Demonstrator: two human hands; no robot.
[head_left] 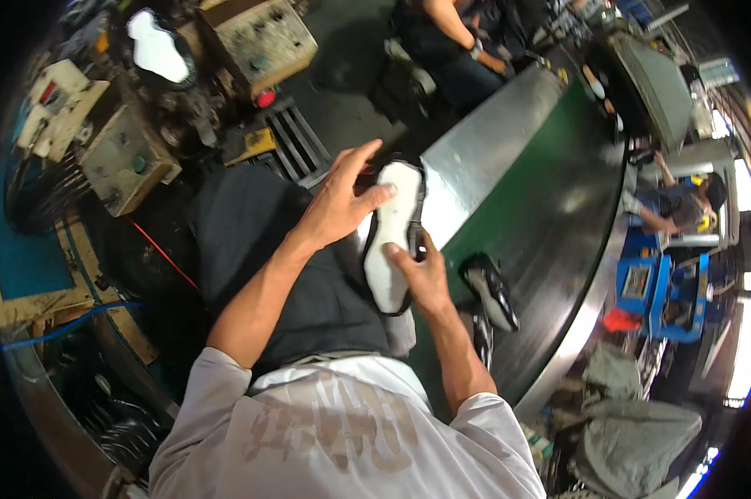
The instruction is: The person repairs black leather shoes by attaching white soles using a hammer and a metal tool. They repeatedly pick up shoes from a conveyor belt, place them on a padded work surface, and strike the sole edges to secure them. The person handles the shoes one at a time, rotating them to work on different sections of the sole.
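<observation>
A black shoe (398, 218) with a white bottom is held bottom-up over my lap, its long side pointing away from me. My right hand (428, 276) grips it along the right edge, thumb pressed on the white bottom and fingers wrapped round the dark side. On the left, my left hand (335, 202) is spread, its thumb touching the white bottom near the far end and its other fingers stretched out past the shoe's left side. Right of my right hand, a black shoe (493, 293) lies on the green-and-dark bench, with another dark shoe (482, 339) partly hidden by my forearm.
The long bench (550, 241) runs from my right to the far side, with a shiny metal strip (496, 125) along it. Machinery (130, 158) stands at left, holding a white shoe-bottom shape (157, 48). A co-worker's arm (458, 29) shows beyond; a blue machine (662, 291) is at right.
</observation>
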